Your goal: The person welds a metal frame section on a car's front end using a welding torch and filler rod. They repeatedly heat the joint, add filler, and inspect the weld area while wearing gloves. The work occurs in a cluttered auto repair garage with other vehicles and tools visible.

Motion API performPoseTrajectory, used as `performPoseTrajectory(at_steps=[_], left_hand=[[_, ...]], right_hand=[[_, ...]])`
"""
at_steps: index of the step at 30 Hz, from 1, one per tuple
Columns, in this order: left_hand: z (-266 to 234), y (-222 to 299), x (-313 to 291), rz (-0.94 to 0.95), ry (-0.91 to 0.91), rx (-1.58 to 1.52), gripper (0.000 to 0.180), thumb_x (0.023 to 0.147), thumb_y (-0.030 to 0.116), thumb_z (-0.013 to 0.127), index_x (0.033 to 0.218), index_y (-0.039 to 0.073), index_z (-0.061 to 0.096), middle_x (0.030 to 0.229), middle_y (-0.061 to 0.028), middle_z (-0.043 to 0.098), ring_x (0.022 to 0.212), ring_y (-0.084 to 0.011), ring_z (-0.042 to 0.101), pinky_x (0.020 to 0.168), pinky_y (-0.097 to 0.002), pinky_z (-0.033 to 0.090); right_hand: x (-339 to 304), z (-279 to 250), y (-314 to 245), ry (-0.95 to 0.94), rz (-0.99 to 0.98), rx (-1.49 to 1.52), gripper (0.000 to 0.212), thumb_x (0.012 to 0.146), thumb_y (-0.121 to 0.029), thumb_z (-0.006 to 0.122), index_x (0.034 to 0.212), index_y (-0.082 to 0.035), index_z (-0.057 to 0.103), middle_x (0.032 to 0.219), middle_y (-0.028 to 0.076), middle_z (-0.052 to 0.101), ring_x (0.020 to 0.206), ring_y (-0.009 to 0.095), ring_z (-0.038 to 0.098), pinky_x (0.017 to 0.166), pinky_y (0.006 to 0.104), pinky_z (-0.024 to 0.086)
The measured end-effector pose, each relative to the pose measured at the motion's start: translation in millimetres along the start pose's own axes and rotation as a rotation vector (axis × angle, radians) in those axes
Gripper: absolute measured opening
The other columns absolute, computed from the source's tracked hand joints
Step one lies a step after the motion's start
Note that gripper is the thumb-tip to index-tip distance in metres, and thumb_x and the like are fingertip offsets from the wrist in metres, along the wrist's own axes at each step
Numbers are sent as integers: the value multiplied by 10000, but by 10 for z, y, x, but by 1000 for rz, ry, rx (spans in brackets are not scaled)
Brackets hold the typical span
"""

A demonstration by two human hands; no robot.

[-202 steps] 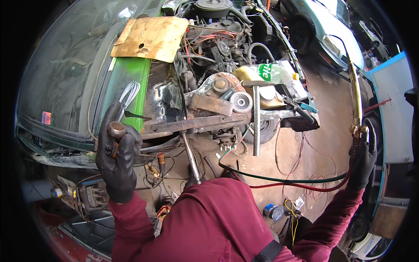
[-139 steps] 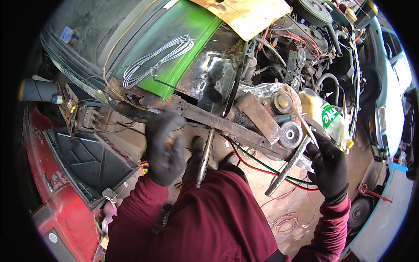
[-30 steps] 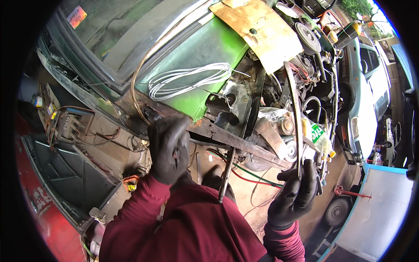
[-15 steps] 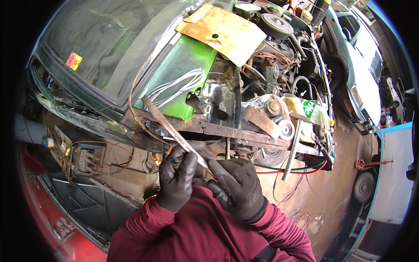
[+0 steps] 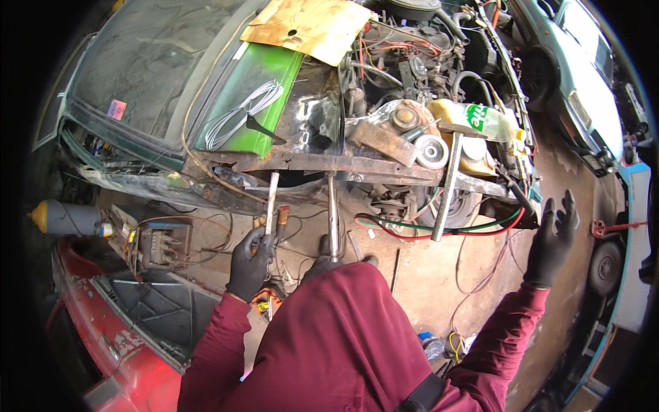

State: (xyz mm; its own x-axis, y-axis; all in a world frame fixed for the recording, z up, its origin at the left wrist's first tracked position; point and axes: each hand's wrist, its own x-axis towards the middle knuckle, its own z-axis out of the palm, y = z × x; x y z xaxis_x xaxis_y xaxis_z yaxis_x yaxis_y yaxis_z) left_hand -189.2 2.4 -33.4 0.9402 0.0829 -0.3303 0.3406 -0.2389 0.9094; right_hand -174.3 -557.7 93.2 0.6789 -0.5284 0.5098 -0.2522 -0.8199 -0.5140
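Note:
My left hand (image 5: 248, 266), in a black glove, is closed around a narrow, pale metal strip (image 5: 272, 206). The strip stands nearly upright in the picture, its top end close to the rusty car-body edge (image 5: 302, 162). Far out to the right, my right hand (image 5: 553, 240) is raised with gloved fingers spread, and nothing is in it. A shiny metal bar (image 5: 333, 220) runs between the rusty edge and my lap. Beside the strip is a hammer-like tool with a brown head (image 5: 283, 214).
A green panel (image 5: 257, 75) carries coiled white wire (image 5: 244, 113) and a brown cardboard sheet (image 5: 302, 27). The engine bay holds a plastic bottle (image 5: 491, 120); a flat bar (image 5: 447, 196) leans there. Red and green hoses (image 5: 412, 235) hang below. A red car panel (image 5: 123, 343) lies left.
My right hand has let go of the strip and swung far right, opening. My left hand keeps the strip, now more upright. The view has shifted as well.

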Motion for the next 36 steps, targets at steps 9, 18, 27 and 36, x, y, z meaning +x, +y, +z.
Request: performPoseTrajectory(at_steps=[9,18,27,36], left_hand=[[228,-230,155,-17,67,-168,405,1130,236,627,1479,31,621,898,-30,685,691,-58,591,601,-231,478],[327,-394,1292,242,129,8,446,1110,160,596,1525,-2,579,1143,-117,738,953,-228,703,840,-393,563],[225,-1021,2331,807,265,1083,238,1040,198,631,1213,62,724,1121,-179,750,1016,-384,720,924,-495,584],[344,-1926,2595,427,-44,999,254,1084,209,581,1250,64,708,1183,-151,744,1043,-336,718,949,-476,586]], right_hand=[[347,436,1097,-110,-149,-355,622,1063,-374,729,1566,-38,584,1449,269,649,1368,426,598,1154,509,474],[364,781,1110,-232,3,-417,642,1054,-361,705,1577,-16,564,1486,293,630,1396,453,571,1178,509,454],[468,958,1230,-299,141,-320,642,1066,-272,716,1588,50,528,1520,311,597,1404,419,604,1169,473,477],[530,937,1068,-419,316,-254,647,1039,-328,761,1537,45,584,1160,241,789,1013,275,749,919,418,561]])
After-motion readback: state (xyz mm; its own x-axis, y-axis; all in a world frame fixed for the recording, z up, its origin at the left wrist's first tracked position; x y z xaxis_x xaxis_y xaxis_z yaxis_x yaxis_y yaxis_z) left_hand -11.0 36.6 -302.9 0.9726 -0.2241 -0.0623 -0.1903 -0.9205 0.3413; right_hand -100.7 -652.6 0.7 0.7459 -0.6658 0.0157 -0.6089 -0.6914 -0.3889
